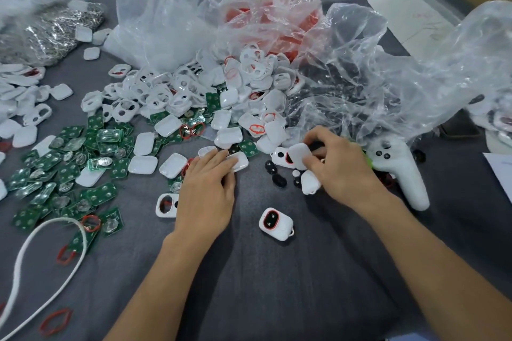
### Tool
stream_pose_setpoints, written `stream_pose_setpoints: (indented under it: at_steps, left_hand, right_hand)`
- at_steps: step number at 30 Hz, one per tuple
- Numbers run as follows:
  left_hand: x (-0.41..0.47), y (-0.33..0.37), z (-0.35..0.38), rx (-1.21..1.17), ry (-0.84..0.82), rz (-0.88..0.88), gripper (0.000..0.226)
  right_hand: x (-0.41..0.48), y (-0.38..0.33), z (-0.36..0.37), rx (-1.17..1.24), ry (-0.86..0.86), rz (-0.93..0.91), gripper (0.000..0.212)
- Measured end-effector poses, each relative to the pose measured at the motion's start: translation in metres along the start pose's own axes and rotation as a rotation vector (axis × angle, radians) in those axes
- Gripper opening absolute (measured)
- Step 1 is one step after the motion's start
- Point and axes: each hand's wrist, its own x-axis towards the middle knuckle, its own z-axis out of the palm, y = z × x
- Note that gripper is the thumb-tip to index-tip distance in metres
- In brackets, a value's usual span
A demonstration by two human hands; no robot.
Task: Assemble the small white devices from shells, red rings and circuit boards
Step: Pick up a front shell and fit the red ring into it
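White rounded plastic shell (pixel 300 155) is pinched in the fingers of the right hand (pixel 338 171) just over a red-ringed white front piece (pixel 280 158) on the grey worktop (pixel 277 271), left hand (pixel 206 194) flat, fingers straight, on a spare shell (pixel 238 162), so a crooked press could jam the halves skewed.

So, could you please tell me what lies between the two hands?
In the head view, small black pieces lie on the cloth between the left hand and the right hand, which holds a white shell.
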Motion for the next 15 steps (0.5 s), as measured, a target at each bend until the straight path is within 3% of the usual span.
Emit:
stream_pose_setpoints:
  at_steps: [3,6,9,12,15]
  left_hand:
    - [0.0,-0.001,0.002,-0.004,0.001,0.001,0.033]
    - [0.0,-0.001,0.002,-0.007,0.022,0.009,0.032]
    - [-0.001,0.001,-0.001,0.007,0.048,0.026,0.035]
    - [-0.005,0.006,-0.002,0.078,-0.016,0.066,0.047]
    - [-0.004,0.0,-0.002,0.149,-0.112,0.046,0.057]
  right_hand:
    - [-0.002,0.004,0.005,-0.112,0.059,-0.002,0.012]
    - [-0.014,0.007,0.013,-0.243,0.264,-0.025,0.031]
    - [-0.028,0.004,0.025,-0.273,0.441,-0.189,0.042]
    - [-0.032,0.004,0.039,-0.354,0.167,-0.327,0.059]
    - [-0.035,0.017,0.051,-0.503,0.045,-0.265,0.062]
